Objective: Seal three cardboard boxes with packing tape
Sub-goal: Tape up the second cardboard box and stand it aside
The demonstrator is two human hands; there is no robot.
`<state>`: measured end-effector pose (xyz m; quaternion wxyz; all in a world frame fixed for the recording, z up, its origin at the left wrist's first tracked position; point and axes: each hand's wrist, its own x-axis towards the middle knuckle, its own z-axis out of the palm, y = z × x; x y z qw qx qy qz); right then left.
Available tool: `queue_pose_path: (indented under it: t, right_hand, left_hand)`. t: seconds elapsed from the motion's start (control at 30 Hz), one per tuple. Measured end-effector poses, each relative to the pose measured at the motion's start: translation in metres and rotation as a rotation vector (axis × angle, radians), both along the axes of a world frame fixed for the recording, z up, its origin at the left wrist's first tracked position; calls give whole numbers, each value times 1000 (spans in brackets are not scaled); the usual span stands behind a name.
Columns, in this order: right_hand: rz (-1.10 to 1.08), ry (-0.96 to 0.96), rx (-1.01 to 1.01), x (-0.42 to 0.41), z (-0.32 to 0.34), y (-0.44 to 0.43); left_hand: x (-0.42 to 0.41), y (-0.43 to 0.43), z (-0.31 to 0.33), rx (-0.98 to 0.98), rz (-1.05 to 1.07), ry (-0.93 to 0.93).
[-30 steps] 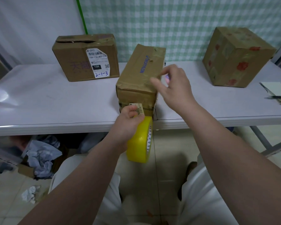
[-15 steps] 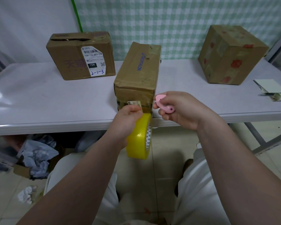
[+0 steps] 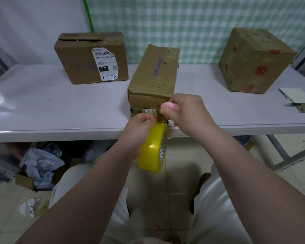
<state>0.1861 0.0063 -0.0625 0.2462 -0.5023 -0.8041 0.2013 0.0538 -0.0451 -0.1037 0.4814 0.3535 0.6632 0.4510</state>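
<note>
The packing tape [image 3: 152,148] is a yellow roll, and I see it hanging just below the near edge of the table [image 3: 60,106], in front of the middle box [image 3: 153,80]. The left hand [image 3: 139,127] grips the roll at its top, fingers curled tight, right up against the lower part of that box's near face. The right hand [image 3: 185,113] is closed around a small pink object [image 3: 170,105], pinched between thumb and fingers; from here I cannot tell what it is. That hand sits at the near right corner of the middle box, just beside the left hand.

The middle box stands at the near edge of the table with its long side running away from me, blue lettering along the top. On the far left stands a second box [image 3: 90,59] with a white shipping label [image 3: 105,63] on its near face and a gap showing along its top seam. On the far right stands a third box [image 3: 253,60] with red marks on its sides, turned corner-on to me. All three are well apart.

At the right edge of the table lies some paper [image 3: 296,97]. Under the table on the left I see crumpled bluish material [image 3: 42,166], and a white crumpled scrap [image 3: 27,206] on the floor.
</note>
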Motion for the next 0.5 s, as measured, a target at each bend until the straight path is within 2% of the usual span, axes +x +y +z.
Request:
queue_pose_path:
  t: [0.13,0.5]
  right_hand:
    - [92,-152,150,-7,2,0]
    - [208,-425,232,-20,12,-1]
  left_hand:
    - [-1,0,-1,2,-2,-10]
    - [-5,1,-2,12,-15,-18]
